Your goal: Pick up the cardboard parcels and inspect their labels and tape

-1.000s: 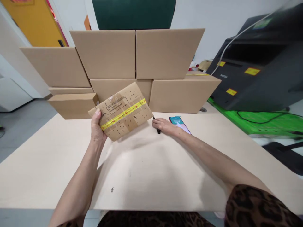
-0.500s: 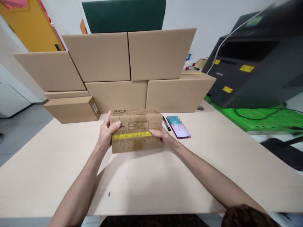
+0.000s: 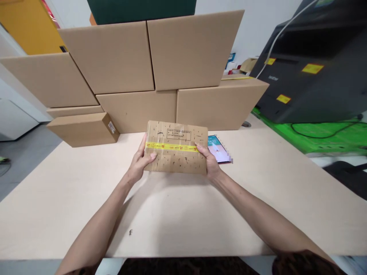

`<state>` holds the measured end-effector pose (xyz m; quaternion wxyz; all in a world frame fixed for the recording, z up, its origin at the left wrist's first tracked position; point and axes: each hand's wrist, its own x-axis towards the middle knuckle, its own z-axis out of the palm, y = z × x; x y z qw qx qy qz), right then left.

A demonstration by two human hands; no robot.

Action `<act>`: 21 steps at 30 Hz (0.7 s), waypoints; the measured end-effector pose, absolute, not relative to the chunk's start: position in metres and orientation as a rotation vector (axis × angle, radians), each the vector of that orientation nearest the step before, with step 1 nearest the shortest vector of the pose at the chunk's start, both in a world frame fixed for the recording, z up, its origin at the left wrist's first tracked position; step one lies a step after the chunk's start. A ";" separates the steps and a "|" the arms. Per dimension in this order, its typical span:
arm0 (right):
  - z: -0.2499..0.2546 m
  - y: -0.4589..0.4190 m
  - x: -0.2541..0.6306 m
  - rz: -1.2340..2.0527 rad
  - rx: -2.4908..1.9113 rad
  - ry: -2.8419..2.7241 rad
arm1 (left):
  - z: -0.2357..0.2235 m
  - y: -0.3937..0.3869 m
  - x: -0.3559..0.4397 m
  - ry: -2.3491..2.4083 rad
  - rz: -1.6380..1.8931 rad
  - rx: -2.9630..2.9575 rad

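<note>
Between my two hands is a small brown cardboard box point(image 3: 176, 158), held above the table. A strip of yellow tape with red print runs across the face turned to me, below a small printed panel; dark marks dot the cardboard. My left hand point(image 3: 140, 160) grips the left end, its thumb lying on the face. On the right end my right hand point(image 3: 210, 160) is closed, thumb over the tape. The fingers behind the box are hidden. Just past my right hand a lit phone point(image 3: 219, 149) lies on the table, partly covered by box and hand.
Large cardboard boxes point(image 3: 195, 49) are stacked at the back of the table point(image 3: 86, 214), with a dark green box point(image 3: 143, 9) on top. A flatter box point(image 3: 78, 130) sits at the left. To the right, a black printer point(image 3: 321, 84) stands on a green surface point(image 3: 315, 139).
Both hands have moved the box a little right and tilted it, so its taped face now shows more squarely. The pen beside the phone is now hidden. My view has shifted slightly.
</note>
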<state>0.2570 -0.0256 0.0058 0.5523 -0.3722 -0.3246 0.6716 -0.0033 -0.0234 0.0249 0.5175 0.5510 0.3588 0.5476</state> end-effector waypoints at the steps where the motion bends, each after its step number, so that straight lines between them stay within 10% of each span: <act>1: 0.003 -0.027 0.257 1.534 -0.850 -0.831 | 0.026 -0.022 -0.001 0.869 1.331 1.241; 21: 0.034 -0.031 0.250 1.342 -0.824 -0.983 | 0.013 -0.027 0.011 0.969 1.653 1.465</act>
